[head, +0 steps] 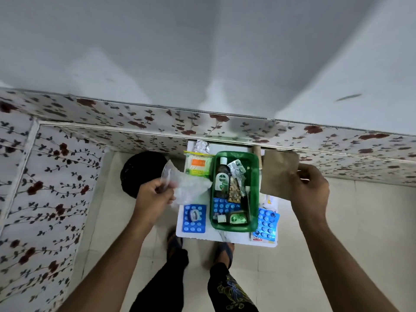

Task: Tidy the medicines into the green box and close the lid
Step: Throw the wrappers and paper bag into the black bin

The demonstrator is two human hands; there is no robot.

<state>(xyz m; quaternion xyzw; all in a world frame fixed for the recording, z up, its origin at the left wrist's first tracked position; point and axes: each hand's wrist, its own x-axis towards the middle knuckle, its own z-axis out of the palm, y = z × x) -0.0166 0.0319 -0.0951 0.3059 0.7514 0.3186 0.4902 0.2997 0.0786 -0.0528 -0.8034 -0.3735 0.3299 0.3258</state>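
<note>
The green box [254, 192] stands open on a small white table [202, 234], holding a dark bottle [222, 179], several pill strips and a small green bottle [236, 218]. My left hand [155, 194] grips a clear plastic bag [186, 188] just left of the box. My right hand [311, 188] holds a brown paper packet [279, 174] up to the right of the box. A blue blister pack [194, 218] lies left of the box, another blue blister pack [266, 224] to its right. A packet of cotton buds [198, 165] lies behind on the left.
A black round bin [139, 170] stands on the floor left of the table. A flower-patterned wall [45, 176] runs along the left and behind the table. My feet in sandals [175, 242] are at the table's near edge. Pale tiled floor lies to the right.
</note>
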